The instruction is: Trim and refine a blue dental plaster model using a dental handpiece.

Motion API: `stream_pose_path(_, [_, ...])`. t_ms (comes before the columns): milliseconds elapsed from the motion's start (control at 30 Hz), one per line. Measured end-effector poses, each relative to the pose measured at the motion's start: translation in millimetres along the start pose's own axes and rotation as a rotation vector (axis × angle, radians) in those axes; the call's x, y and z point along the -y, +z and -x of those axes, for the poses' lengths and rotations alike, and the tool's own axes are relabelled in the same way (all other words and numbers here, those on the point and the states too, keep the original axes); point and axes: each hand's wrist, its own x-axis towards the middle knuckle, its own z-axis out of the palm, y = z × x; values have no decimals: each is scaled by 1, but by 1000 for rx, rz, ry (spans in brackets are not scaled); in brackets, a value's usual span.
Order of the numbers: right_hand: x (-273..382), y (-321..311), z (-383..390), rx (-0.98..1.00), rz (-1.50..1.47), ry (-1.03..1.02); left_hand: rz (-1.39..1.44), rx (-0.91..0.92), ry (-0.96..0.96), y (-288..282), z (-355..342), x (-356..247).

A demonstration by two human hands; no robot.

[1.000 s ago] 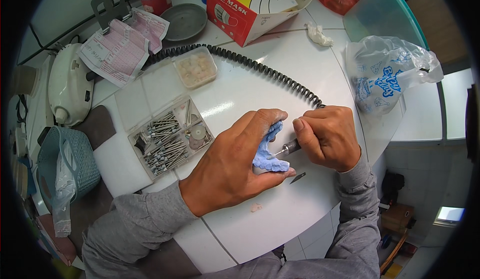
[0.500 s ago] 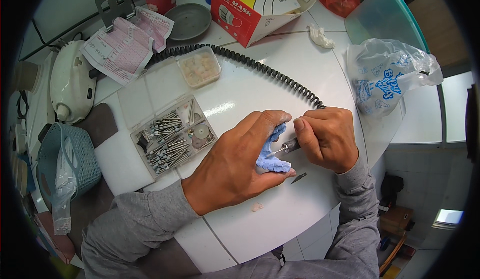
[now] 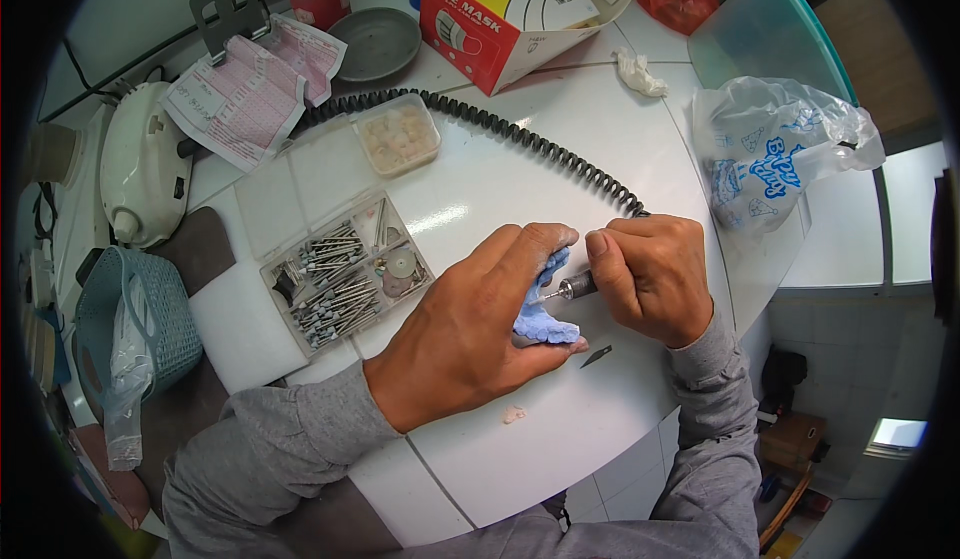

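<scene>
Between the thumb and fingers of my left hand (image 3: 470,319) sits a blue, horseshoe-shaped dental cast (image 3: 545,326). My right hand (image 3: 655,277) is closed around a dark rotary handpiece (image 3: 578,286), its thumb lying along the top. The handpiece's thin bur (image 3: 553,296) points left into the inner curve of the cast; whether it touches is too small to tell. A black coiled cord (image 3: 520,137) runs from the right fist back to the left. On the white table just below the hands lies a small dark blade (image 3: 597,356), beside a pinkish scrap (image 3: 514,415).
Left of my hands an open compartment box (image 3: 350,269) holds many burs, with a tub of tooth-coloured pieces (image 3: 400,136) behind it. A mask box (image 3: 525,24) stands at the back. A plastic bag (image 3: 770,159) lies at right, a blue basket (image 3: 140,324) and a white control unit (image 3: 147,174) at left.
The handpiece and my right hand have shifted very slightly left. Both hands keep their grips on the cast and handpiece.
</scene>
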Motion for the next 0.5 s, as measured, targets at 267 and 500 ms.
stream_pose_path(267, [2,0,0,-4,17,10,-10,-10,13,0,0,1])
stream_pose_path(500, [2,2,0,-25,23,18,-12,7,-1,0,1,0])
